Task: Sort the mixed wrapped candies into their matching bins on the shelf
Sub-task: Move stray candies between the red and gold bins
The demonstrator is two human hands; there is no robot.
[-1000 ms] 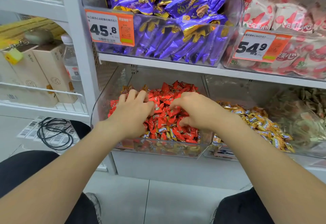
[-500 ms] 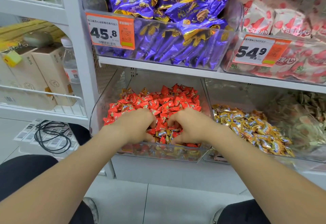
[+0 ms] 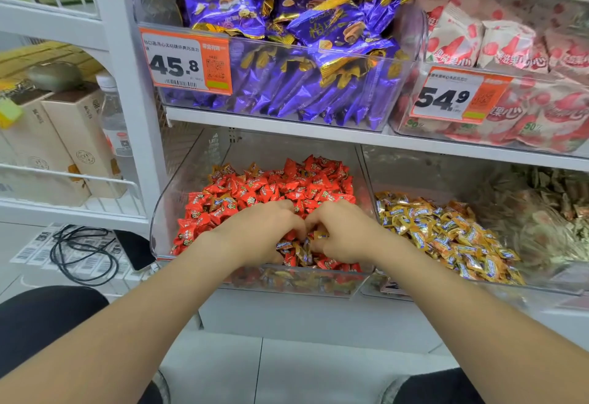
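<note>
The stray gold candies [image 3: 294, 249] lie mixed into the red candies [image 3: 287, 187] at the front of the left clear bin [image 3: 178, 180], right under my hands. My right hand [image 3: 345, 233] curls its fingers and pinches one gold candy [image 3: 320, 235]. My left hand [image 3: 255, 233] is curled into the pile just beside it, knuckles nearly touching, and I cannot tell whether it holds anything. To do this well, I would pick by wrapper colour, lift only gold pieces and let any red ones drop. Then I would carry the handful over to the neighbouring bin [image 3: 497, 290] of matching gold sweets.
</note>
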